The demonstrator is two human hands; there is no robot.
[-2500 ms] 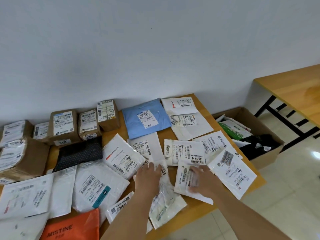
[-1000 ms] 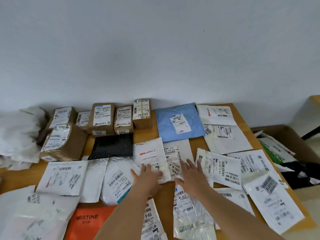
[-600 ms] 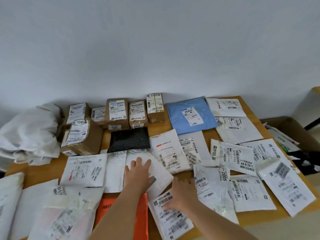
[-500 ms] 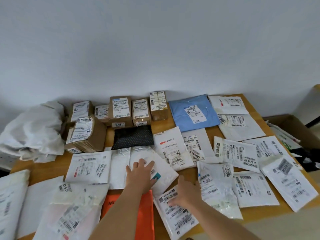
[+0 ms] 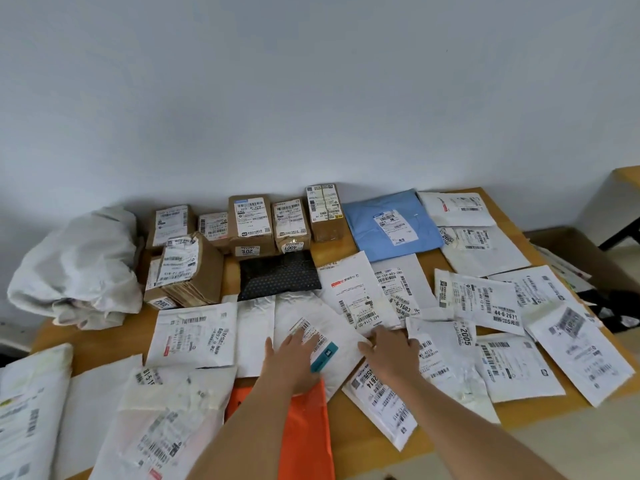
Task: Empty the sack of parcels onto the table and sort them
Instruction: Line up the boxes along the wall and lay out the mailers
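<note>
Many flat mailers and small boxes cover the wooden table (image 5: 104,341). My left hand (image 5: 291,358) lies flat on a white mailer with a teal sticker (image 5: 311,327). My right hand (image 5: 391,355) rests with straight fingers on the near edge of a white mailer with a red mark (image 5: 356,296), above a labelled mailer (image 5: 384,400). An orange mailer (image 5: 304,438) lies under my left forearm. The crumpled white sack (image 5: 79,268) sits at the far left. Brown boxes (image 5: 249,223) line the wall, beside a blue mailer (image 5: 391,226) and a black dotted pouch (image 5: 277,275).
A cardboard box (image 5: 568,247) with more packages stands on the floor to the right of the table. A second wooden table's corner (image 5: 627,174) shows at the far right. White mailers (image 5: 502,303) reach the table's right and near edges.
My view has swung left, bringing the sack into sight. Both hands moved left from the right-hand mailers; the left now lies on the teal-sticker mailer, and the right has slid forward to the red-marked mailer.
</note>
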